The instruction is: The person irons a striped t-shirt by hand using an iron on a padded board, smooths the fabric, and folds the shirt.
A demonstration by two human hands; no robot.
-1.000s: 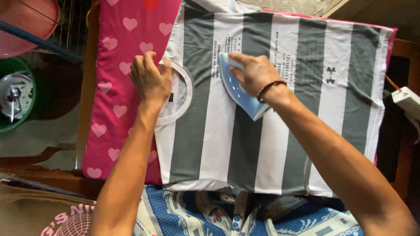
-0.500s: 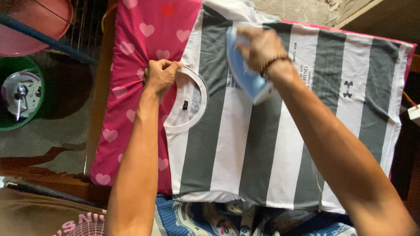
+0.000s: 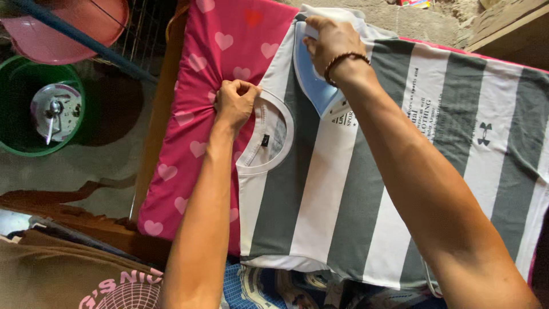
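Note:
A grey and white striped T-shirt (image 3: 343, 189) lies flat on a pink cushion with pale hearts (image 3: 194, 120). My left hand (image 3: 235, 103) is closed in a fist, pinching the shirt's round white collar (image 3: 269, 137) and the pink cover beside it. My right hand (image 3: 331, 37), a dark bead bracelet on its wrist, grips a light blue iron (image 3: 311, 80). The iron rests on the shirt's far shoulder, near the top edge, its point toward me.
A green bucket (image 3: 23, 103) with a round metal lid stands on the floor at the left, a pink basin (image 3: 63, 28) above it. Brown printed cloth (image 3: 68, 274) and blue patterned cloth (image 3: 269, 289) lie at the near edge. A wooden board (image 3: 503, 23) is at top right.
My right hand has slid the iron from the shirt's chest up toward the far shoulder. My left hand went from flat on the collar to a fist pinching it.

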